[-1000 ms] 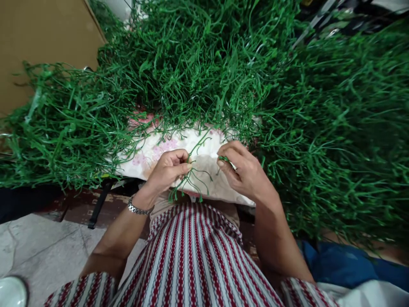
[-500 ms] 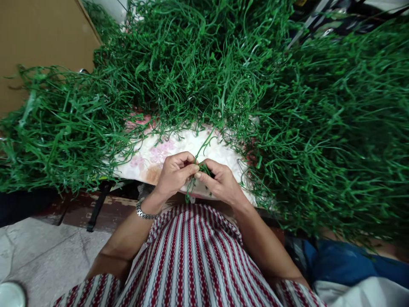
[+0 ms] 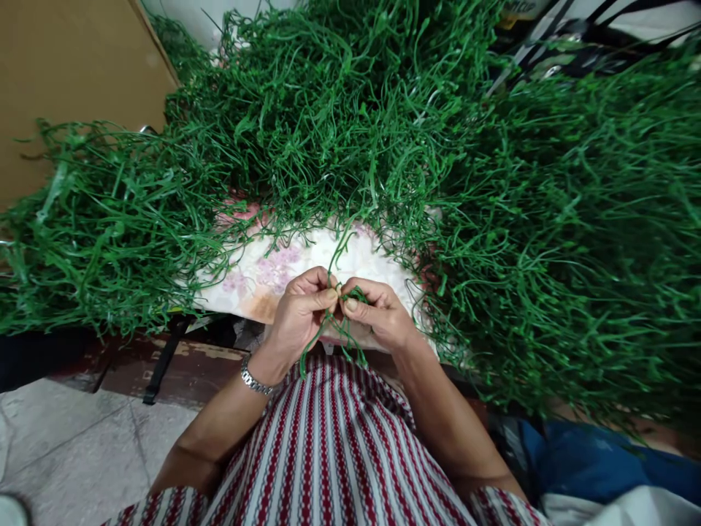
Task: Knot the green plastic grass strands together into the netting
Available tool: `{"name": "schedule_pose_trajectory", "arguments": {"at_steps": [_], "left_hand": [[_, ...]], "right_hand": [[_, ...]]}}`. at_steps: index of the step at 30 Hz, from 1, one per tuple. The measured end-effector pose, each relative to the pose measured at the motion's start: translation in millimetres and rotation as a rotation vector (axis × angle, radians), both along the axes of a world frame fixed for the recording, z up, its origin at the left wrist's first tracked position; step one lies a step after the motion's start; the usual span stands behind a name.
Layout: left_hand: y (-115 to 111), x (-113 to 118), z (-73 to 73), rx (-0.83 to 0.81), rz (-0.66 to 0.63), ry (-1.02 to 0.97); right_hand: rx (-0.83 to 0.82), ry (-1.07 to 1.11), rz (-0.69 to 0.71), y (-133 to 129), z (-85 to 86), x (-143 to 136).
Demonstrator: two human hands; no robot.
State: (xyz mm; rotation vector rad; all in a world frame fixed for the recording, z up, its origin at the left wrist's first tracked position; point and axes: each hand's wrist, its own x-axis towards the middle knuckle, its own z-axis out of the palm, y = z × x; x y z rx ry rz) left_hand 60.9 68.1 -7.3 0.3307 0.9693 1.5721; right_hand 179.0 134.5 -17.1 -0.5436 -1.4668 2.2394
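- Left hand [image 3: 304, 310] and right hand [image 3: 380, 314] are close together over the near part of the cloth [image 3: 268, 270], fingertips touching or almost, tough to say which.
- With our left we've got a green sprig [image 3: 338, 252] pinched between thumb and fingers. Its stalk sticks up across the middle of the cloth, and the thin ends dangle below our fingers, past the cloth's near edge.
- Our right thumb and fingers are clamped on a curled green bit [image 3: 357, 294], also above the near part of the cloth. Whether it's joined to the sprig, we honestly can't tell.
- Greens [image 3: 339, 124] everywhere, folks: heaped along the far side of the cloth and spilling over its edge, plus big tangles to the left and right of it.
- We've got a metal watch [image 3: 255, 378] on our left wrist, just nearer to us than the cloth.
- Our striped top [image 3: 334, 453], red and white with dark bits, is on the near side of the cloth, below our hands.
- Worn brown wood [image 3: 128, 365] shows near the cloth's near left, with a black strap [image 3: 164, 361] hanging over it.
- Pale floor [image 3: 82, 431] is lower down, out past that corner of the cloth.
- Brown board [image 3: 77, 80] stands well off to the cloth's far left.
- Blue fabric [image 3: 602, 460] is bunched up to the near right of the cloth.
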Motion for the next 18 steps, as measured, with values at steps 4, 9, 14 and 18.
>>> {"name": "schedule_pose_trajectory", "arguments": {"at_steps": [4,9,14,18], "left_hand": [[1,3,-1.1,0.099,0.129,0.233],[5,4,-0.5,0.112,0.122,0.288],[9,3,2.8,0.035,0.135,0.146],[10,6,2.8,0.044,0.171,0.111]], "right_hand": [[0.115,-0.079,-0.050,1,-0.2,-3],[0.193,-0.091,-0.053,3,0.6,-7],[0.027,-0.003,-0.035,2,1.2,-12],[-0.021,0.028,-0.088,-1,1.8,-15]]}}
